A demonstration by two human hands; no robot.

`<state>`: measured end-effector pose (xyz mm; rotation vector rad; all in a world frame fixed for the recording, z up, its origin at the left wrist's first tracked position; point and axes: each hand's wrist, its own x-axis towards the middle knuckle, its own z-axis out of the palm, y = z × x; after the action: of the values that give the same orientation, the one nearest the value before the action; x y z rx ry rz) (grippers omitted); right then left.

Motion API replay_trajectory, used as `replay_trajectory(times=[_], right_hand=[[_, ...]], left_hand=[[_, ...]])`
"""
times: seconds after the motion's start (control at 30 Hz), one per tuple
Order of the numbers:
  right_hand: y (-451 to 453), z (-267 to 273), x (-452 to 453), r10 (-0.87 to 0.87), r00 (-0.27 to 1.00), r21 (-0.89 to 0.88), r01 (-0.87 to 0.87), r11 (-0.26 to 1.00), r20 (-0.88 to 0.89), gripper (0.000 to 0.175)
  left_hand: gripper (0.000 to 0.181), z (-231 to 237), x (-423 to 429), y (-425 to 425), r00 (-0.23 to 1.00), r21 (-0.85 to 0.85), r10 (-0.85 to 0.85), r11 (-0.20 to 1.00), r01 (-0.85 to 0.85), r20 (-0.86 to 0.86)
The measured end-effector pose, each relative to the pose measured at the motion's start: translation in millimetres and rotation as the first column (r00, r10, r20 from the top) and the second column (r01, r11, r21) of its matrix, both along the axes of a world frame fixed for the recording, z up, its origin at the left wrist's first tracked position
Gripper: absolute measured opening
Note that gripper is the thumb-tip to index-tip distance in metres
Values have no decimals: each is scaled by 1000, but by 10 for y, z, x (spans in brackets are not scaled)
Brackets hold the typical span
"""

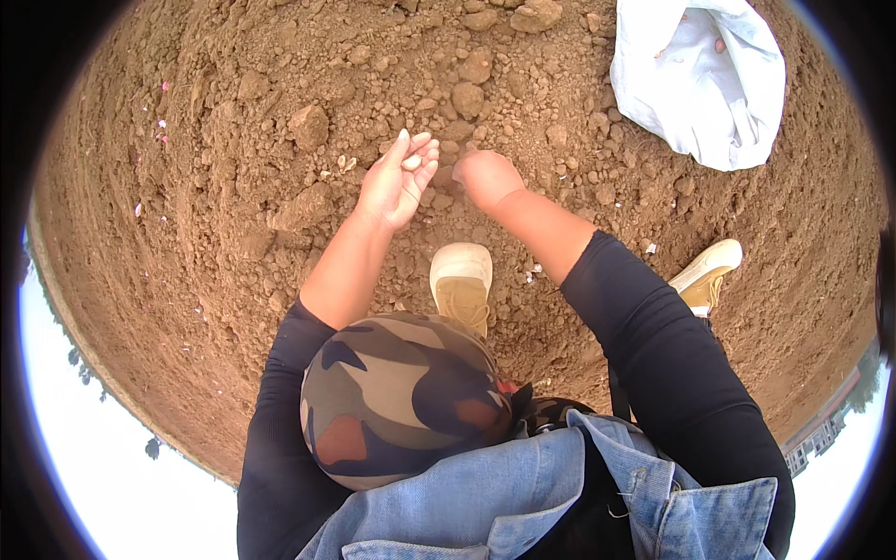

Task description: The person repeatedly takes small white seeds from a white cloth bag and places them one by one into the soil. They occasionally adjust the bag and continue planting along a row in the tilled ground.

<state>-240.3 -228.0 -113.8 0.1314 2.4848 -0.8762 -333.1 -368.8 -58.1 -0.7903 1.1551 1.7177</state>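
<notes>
My left hand (397,179) is turned palm up above the soil, fingers curled around a small pale piece (411,162) that looks like a peanut. Just to its right, my right hand (488,178) is bent into a fist, knuckles up, low over the loose brown soil (448,199). Its fingertips are hidden, so whatever they hold or touch does not show. Several pale shell pieces (343,164) lie on the ground left of my left hand.
An open white sack (700,126) with a few small reddish pieces (719,45) inside stands at the upper right. Clods (309,127) are scattered over the field. My tan shoes, one at the centre (461,276), one at the right (710,269), rest on the soil.
</notes>
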Motion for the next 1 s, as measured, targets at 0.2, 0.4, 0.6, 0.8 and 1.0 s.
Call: replay_trajectory(times=[0.2,0.4,0.6,0.8,1.0], right_hand=[[-175,-1,-95,-210,975,51,207,977,71,11],[-21,328,26,-458,888,-197,458,867,50,15],[238,728,166,-578,798,-521,424,741,-173,17],[192,687,143,-213,909,-282,112,953,-359,17],[626,582,13,-479,876,-316,441,840,-52,20]], left_hand=[[37,31,-117,177,999,75,35,997,-37,27],[45,57,-63,141,999,109,15,994,-18,30],[56,-25,233,109,981,304,7,950,-67,193],[72,-1,279,152,969,406,-224,900,162,108],[68,176,117,190,989,239,-137,963,122,47]])
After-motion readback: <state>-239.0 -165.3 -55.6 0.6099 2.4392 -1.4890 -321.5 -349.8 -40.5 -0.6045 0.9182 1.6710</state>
